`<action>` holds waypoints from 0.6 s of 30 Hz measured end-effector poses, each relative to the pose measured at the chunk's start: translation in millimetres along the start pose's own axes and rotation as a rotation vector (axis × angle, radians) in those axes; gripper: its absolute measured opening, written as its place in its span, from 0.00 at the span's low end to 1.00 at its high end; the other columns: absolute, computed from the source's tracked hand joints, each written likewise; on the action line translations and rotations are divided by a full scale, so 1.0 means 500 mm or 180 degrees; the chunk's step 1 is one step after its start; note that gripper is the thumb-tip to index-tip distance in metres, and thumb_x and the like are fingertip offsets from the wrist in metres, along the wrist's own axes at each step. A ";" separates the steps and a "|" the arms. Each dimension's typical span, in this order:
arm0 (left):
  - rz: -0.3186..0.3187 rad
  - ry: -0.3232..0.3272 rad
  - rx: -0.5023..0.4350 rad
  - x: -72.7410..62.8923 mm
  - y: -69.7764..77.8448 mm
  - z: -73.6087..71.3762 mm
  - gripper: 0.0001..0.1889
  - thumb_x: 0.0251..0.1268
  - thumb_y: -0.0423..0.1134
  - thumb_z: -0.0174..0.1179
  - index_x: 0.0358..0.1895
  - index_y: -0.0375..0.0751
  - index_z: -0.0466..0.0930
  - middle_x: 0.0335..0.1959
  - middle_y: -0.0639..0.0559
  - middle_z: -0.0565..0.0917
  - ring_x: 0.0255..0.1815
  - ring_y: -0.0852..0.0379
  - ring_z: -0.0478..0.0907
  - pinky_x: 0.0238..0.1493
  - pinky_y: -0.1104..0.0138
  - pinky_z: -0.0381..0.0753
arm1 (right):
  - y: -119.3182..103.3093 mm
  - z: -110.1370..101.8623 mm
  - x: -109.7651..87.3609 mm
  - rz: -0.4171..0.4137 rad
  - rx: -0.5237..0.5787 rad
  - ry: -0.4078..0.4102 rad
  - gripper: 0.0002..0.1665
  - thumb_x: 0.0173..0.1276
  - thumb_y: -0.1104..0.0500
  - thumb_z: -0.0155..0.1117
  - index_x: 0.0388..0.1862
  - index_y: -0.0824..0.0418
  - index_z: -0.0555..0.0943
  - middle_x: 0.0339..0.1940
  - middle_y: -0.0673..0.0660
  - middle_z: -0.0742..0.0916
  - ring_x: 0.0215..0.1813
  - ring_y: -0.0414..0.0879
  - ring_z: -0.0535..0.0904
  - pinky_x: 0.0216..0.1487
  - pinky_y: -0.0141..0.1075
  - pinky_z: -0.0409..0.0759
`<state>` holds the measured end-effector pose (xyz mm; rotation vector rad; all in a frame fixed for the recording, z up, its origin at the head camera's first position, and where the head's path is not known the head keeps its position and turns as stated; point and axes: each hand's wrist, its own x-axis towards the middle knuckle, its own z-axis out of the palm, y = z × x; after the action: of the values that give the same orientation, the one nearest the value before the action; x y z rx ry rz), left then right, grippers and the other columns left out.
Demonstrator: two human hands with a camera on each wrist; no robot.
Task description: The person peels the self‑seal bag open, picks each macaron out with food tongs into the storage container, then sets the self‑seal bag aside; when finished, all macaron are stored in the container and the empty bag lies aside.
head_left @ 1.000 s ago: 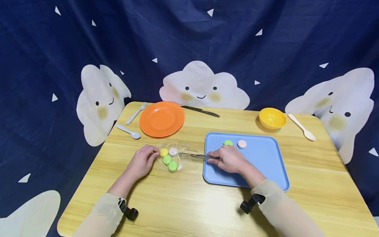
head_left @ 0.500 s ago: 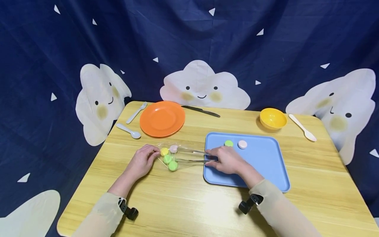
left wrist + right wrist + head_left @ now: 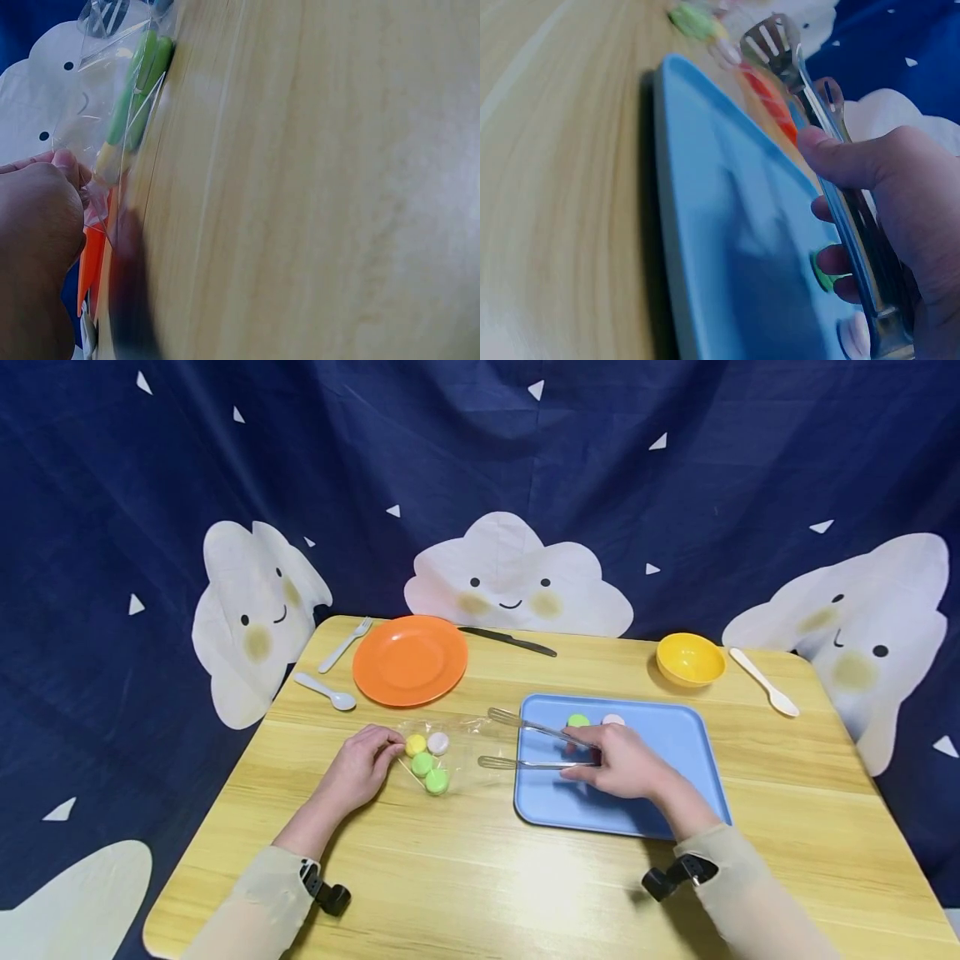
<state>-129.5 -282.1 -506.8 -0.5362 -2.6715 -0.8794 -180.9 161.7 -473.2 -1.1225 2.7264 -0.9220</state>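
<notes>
In the head view, my left hand [image 3: 363, 768] pinches the left edge of a clear plastic bag [image 3: 471, 777] lying on the table. Inside it are a yellow macaron [image 3: 416, 744], a pale pink macaron [image 3: 438, 743] and two green macarons [image 3: 422, 765]. The left wrist view shows the thumb and finger on the bag's corner. My right hand [image 3: 626, 762] holds metal tongs [image 3: 543, 765] over the blue tray [image 3: 660, 768]. Their arms are spread with nothing between the tips, just right of the macarons. A green macaron [image 3: 578, 721] and a pink macaron [image 3: 613, 720] sit on the tray, partly behind the right hand.
Behind the bag stands an orange plate [image 3: 410, 662], with a fork [image 3: 345, 646] and spoon [image 3: 326, 691] to its left and a dark knife [image 3: 510, 641] to its right. A yellow bowl [image 3: 691, 660] and white spoon [image 3: 765, 682] are at the back right.
The tongs were closed at the bag's mouth, then spread around the macarons. Now my right hand has drawn them back to the right, spread wide. My left hand stays in place.
</notes>
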 end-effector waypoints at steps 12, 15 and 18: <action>-0.0041 -0.0025 -0.0037 0.002 0.005 -0.001 0.02 0.73 0.31 0.68 0.42 0.43 0.86 0.41 0.52 0.86 0.48 0.53 0.84 0.52 0.54 0.85 | -0.016 -0.004 0.007 -0.0197 -0.0424 -0.0160 0.06 0.70 0.50 0.77 0.42 0.47 0.94 0.34 0.37 0.90 0.28 0.35 0.70 0.33 0.35 0.70; -0.0020 -0.0021 -0.0032 0.003 0.006 -0.001 0.03 0.73 0.31 0.68 0.42 0.43 0.86 0.41 0.52 0.86 0.47 0.53 0.84 0.52 0.54 0.86 | -0.025 0.009 0.022 -0.0280 -0.0377 -0.0287 0.06 0.72 0.50 0.75 0.43 0.48 0.94 0.35 0.39 0.91 0.28 0.31 0.76 0.31 0.35 0.78; -0.0004 -0.0022 -0.0027 0.004 0.007 -0.001 0.03 0.74 0.30 0.67 0.43 0.43 0.86 0.41 0.52 0.86 0.47 0.54 0.84 0.51 0.54 0.85 | -0.036 0.022 0.035 -0.0231 -0.0357 -0.0330 0.09 0.73 0.50 0.74 0.47 0.49 0.94 0.41 0.43 0.92 0.29 0.33 0.77 0.28 0.34 0.77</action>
<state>-129.6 -279.3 -504.0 -0.5407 -2.6758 -0.8913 -179.7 134.7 -469.5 -1.2582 2.6993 -0.7045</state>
